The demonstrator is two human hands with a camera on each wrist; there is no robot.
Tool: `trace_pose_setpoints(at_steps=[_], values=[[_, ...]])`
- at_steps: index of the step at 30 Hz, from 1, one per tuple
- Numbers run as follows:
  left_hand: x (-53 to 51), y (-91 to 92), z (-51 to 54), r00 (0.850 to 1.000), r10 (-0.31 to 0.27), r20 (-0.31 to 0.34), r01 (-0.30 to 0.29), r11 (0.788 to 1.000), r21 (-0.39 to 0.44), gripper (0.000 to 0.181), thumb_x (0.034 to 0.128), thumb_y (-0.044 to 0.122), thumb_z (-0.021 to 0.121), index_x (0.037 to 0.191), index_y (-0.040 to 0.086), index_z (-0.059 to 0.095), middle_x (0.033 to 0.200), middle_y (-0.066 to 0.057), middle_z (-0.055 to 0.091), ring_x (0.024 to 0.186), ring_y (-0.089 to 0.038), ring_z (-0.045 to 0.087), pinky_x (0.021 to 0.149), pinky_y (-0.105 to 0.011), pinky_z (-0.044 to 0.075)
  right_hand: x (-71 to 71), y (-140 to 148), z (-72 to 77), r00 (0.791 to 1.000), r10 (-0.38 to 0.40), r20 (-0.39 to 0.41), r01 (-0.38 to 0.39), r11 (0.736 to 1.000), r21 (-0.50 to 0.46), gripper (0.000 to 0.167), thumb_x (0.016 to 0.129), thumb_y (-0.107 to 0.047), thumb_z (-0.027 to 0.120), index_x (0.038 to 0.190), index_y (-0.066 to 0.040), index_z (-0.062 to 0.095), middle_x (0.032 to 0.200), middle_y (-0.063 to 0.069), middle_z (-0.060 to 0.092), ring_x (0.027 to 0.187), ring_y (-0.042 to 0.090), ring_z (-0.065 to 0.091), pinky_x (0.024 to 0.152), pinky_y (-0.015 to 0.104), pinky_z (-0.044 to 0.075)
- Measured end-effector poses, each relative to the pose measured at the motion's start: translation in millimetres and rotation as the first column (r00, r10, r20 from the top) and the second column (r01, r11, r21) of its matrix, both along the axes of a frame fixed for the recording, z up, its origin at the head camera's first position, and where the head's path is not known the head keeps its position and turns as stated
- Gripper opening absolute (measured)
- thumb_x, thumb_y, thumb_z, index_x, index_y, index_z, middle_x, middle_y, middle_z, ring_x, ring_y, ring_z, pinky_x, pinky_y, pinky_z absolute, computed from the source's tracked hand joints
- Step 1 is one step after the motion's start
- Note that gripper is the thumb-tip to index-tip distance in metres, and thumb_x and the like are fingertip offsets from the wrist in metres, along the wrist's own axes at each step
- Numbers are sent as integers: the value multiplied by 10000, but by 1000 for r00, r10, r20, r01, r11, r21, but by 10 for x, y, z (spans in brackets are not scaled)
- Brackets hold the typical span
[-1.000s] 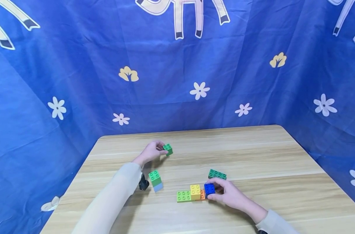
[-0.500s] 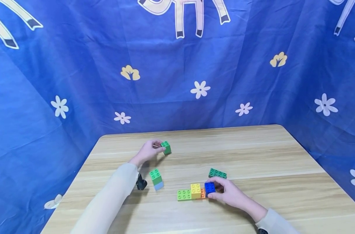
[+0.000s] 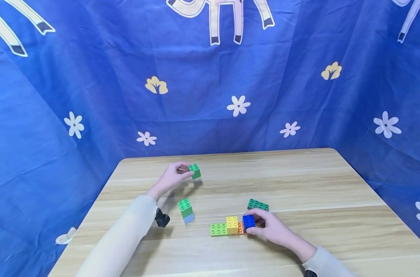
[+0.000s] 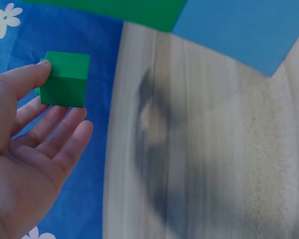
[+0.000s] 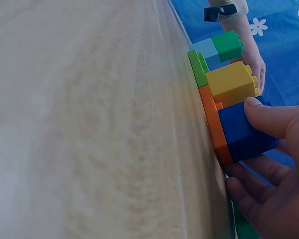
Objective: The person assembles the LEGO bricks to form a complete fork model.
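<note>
My left hand (image 3: 172,176) pinches a green brick (image 3: 195,172) above the far part of the table; the left wrist view shows that green brick (image 4: 65,78) between thumb and fingers. My right hand (image 3: 270,229) grips a dark blue brick (image 3: 249,222), which sits at the right end of a low row. In the right wrist view the blue brick (image 5: 245,130) stands on an orange brick (image 5: 215,127). Beside it a yellow brick (image 3: 232,224) spans the join of the orange piece and a light green brick (image 3: 218,229).
A green brick (image 3: 185,207) on a light blue brick (image 3: 189,219) stands left of the row, near the left forearm. A dark green brick (image 3: 258,204) lies just beyond my right hand. A blue patterned cloth (image 3: 196,130) hangs behind the wooden table (image 3: 300,181).
My left hand has moved a little left and away with its green brick. The right hand keeps its grip on the blue brick and has barely moved.
</note>
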State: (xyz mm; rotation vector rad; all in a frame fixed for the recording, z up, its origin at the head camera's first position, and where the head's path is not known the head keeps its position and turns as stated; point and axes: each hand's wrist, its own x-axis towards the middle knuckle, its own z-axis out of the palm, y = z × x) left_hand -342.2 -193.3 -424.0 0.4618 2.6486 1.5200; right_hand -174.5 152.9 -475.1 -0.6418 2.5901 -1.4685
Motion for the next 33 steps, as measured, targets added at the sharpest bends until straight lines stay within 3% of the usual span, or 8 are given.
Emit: trace_pose_setpoints(at_steps=[6, 13, 22, 33], values=[[113, -5, 89, 1000, -19, 23, 17, 996, 93, 460, 835, 236, 704, 1185, -14, 543, 1096, -185, 608, 959, -270, 610, 807, -363, 526, -2, 0, -3, 1000, -2, 14, 2, 1000, -15, 425, 791, -320, 729, 1166, -176, 591, 953, -26, 594, 858, 142, 569, 750, 272, 488], [203, -33, 135, 1000, -28, -5, 29, 988, 152, 484, 831, 218, 708, 1229, 6, 535, 1100, -178, 588, 930, -250, 620, 764, -325, 541, 0, 0, -1, 1000, 2, 8, -2, 1000, -10, 418, 796, -296, 729, 1165, -158, 590, 954, -4, 594, 855, 146, 567, 744, 280, 491], [441, 2, 307, 998, -52, -25, 56, 986, 155, 454, 830, 189, 710, 1218, 17, 548, 1118, -183, 594, 961, -272, 617, 770, -310, 535, 1, -1, -8, 1000, -3, 29, 3, 999, -32, 424, 793, -217, 736, 1179, -136, 582, 969, 22, 594, 862, 171, 565, 742, 319, 498], [695, 93, 403, 995, -92, -26, 95, 984, 151, 440, 823, 218, 718, 1185, 20, 564, 1102, -158, 612, 991, -287, 602, 797, -316, 526, -6, 6, 10, 1000, -3, 23, 3, 1000, -17, 422, 791, -301, 732, 1169, -170, 596, 974, 8, 588, 857, 166, 566, 739, 270, 490]])
